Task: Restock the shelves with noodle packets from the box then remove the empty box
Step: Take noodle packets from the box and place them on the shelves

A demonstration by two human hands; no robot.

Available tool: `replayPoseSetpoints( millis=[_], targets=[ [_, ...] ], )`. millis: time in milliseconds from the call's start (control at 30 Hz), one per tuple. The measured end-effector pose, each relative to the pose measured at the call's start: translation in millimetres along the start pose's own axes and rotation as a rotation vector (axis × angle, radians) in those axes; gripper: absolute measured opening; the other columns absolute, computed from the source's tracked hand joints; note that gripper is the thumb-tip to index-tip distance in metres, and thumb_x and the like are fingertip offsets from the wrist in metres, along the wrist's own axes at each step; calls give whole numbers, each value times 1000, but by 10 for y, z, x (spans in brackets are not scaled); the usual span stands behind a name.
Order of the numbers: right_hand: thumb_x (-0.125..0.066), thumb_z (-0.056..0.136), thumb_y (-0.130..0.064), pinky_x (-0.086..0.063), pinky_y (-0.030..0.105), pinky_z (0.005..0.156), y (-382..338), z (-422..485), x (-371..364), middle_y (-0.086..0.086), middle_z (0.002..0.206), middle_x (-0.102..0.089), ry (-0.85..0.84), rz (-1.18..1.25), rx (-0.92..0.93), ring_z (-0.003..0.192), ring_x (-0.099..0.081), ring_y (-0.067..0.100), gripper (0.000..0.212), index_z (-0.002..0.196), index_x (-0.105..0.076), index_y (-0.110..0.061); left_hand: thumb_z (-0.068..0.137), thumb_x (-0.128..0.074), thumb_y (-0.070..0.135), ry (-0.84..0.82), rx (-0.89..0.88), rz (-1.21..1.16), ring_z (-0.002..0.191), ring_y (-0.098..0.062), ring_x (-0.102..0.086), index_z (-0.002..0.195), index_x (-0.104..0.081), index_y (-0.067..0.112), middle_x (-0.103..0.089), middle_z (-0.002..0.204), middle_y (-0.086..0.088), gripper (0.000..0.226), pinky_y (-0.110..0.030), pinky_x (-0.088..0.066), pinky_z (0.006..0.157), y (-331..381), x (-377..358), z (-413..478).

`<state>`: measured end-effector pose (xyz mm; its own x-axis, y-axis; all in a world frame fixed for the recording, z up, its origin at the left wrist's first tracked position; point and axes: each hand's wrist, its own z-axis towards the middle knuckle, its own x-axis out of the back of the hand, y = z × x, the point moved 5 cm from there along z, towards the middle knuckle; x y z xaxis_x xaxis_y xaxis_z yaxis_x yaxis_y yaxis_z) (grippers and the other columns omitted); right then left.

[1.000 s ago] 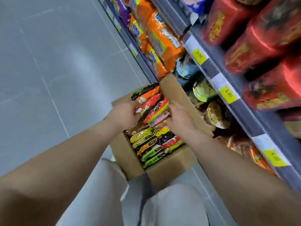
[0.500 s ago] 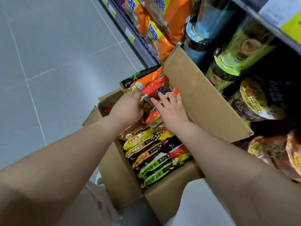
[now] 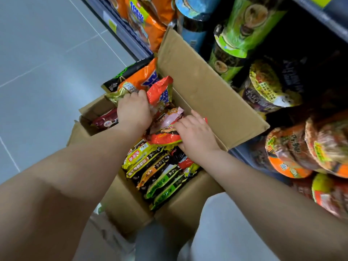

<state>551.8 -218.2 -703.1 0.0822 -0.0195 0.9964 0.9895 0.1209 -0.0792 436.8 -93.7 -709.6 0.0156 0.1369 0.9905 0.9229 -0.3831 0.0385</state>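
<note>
An open cardboard box (image 3: 211, 95) stands on the floor beside the shelves, packed with noodle packets set on edge. My left hand (image 3: 133, 110) grips a red-orange noodle packet (image 3: 160, 91) at the far end of the box, tilting it up. My right hand (image 3: 194, 132) holds a red-and-black packet (image 3: 163, 136) in the middle of the box, fingers curled over its top edge. Yellow, black and green packets (image 3: 160, 178) fill the near half. An orange packet (image 3: 141, 80) and a black one (image 3: 124, 74) stick up at the far end.
Shelves on the right hold bowl noodles (image 3: 267, 89), tall green cup noodles (image 3: 243, 32) and red-orange bowls (image 3: 310, 151). Orange bags (image 3: 145, 21) sit on the shelf beyond the box. Grey tiled floor (image 3: 47, 63) lies to the left. My knees are below the box.
The view has moved closer to the box. My left hand has taken hold of the red-orange packet and lifted it; my right hand has closed over the red-and-black packet.
</note>
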Motion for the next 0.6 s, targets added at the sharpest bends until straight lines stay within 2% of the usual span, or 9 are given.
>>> replayPoseSetpoints(
  millis=[67, 133, 267, 400, 500, 600],
  targets=[
    [-83, 49, -12, -34, 35, 98, 43, -42, 23, 4, 86, -66, -35, 65, -91, 88, -62, 28, 44, 91, -69, -10, 85, -63, 40, -41, 29, -132, 99, -38, -57, 116, -46, 9, -55, 112, -15, 48, -45, -47, 77, -25, 37, 4],
    [-83, 57, -17, -41, 36, 93, 85, -85, 134, 4, 92, -66, -82, 111, -176, 93, -60, 28, 45, 99, -68, -11, 84, -65, 36, -78, 67, -244, 97, -38, -58, 120, -44, 12, -54, 113, -14, 49, -44, -48, 72, -84, 135, -12],
    [-68, 82, -30, -33, 33, 96, 92, -167, 633, 1, 115, -59, -213, 205, -375, 113, -49, 24, 45, 124, -57, -19, 82, -67, 31, -109, 86, -346, 91, -35, -59, 120, -48, 13, -56, 107, -14, 46, -38, -44, 65, -235, 647, -181],
    [-59, 87, -46, -41, 31, 81, -31, -246, 1542, 1, 116, -58, -365, 251, -552, 108, -53, 25, 46, 126, -52, -24, 76, -66, 35, -161, 120, -340, 90, -34, -60, 108, -51, 17, -60, 99, -8, 40, -40, -50, 74, -401, 1544, -482],
    [-55, 89, -50, -40, 30, 72, -139, -322, 2445, 4, 114, -58, -464, 227, -604, 107, -56, 27, 44, 122, -52, -21, 75, -64, 31, -242, 146, -379, 91, -33, -59, 109, -51, 19, -61, 99, -7, 39, -35, -46, 70, -456, 2430, -819],
    [-56, 86, -55, -40, 30, 69, -227, -381, 3271, 6, 111, -61, -469, 214, -631, 104, -59, 28, 49, 119, -53, -19, 75, -64, 31, -271, 167, -384, 94, -33, -60, 112, -52, 19, -62, 99, -7, 41, -34, -44, 69, -465, 3256, -1142]
  ],
)
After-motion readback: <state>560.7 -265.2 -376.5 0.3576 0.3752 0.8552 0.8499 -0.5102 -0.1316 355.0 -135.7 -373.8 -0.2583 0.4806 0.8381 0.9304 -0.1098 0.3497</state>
